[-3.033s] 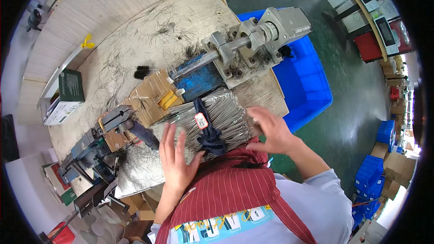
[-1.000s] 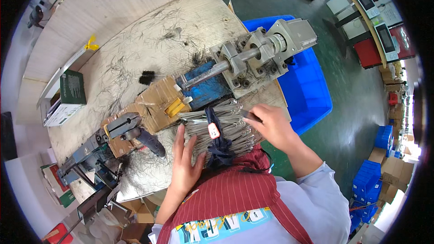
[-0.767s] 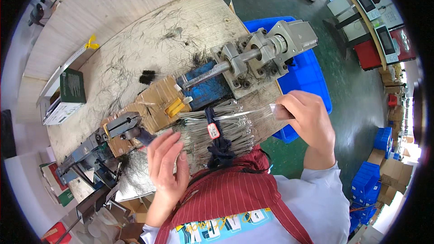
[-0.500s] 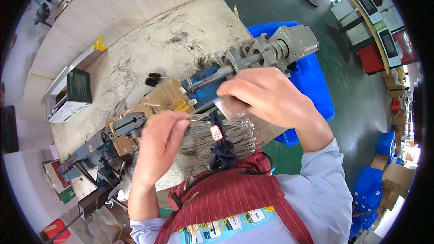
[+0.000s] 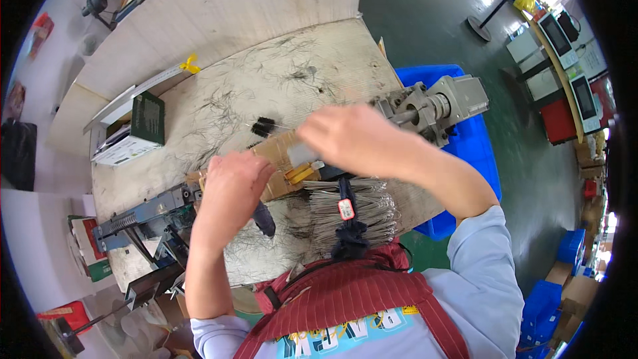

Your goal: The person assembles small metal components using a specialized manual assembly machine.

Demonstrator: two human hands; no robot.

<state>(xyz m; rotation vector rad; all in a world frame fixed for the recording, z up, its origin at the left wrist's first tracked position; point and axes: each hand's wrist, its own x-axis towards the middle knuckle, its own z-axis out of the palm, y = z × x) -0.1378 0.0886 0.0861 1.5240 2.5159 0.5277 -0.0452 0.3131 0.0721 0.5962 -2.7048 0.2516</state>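
Observation:
My left hand (image 5: 236, 189), fingers curled downward, is over the left part of a metal machine (image 5: 153, 206) with cardboard on it. A dark padded piece (image 5: 264, 219) sticks out beneath that hand; whether I grip it is hidden. My right hand (image 5: 355, 139) is blurred, its fingers drawn together above the taped cardboard (image 5: 272, 153). By its thumb shows a whitish piece (image 5: 302, 154), too smeared to name. In front of me lies a bundle of thin metal wires (image 5: 322, 213), tied with a dark cloth band (image 5: 345, 193) bearing a red-edged tag.
A small black bristle brush (image 5: 264, 126) lies on the table (image 5: 266, 66) among scattered dark bristles. An open box (image 5: 136, 129) stands at the left. The machine's motor (image 5: 465, 96) sits at the right over a blue bin (image 5: 488, 153). A wooden panel (image 5: 232, 6) bounds the far side.
My left hand has left the wire ends for the machine. My right hand has moved left and away from the bundle, over the cardboard. The whole view has shifted.

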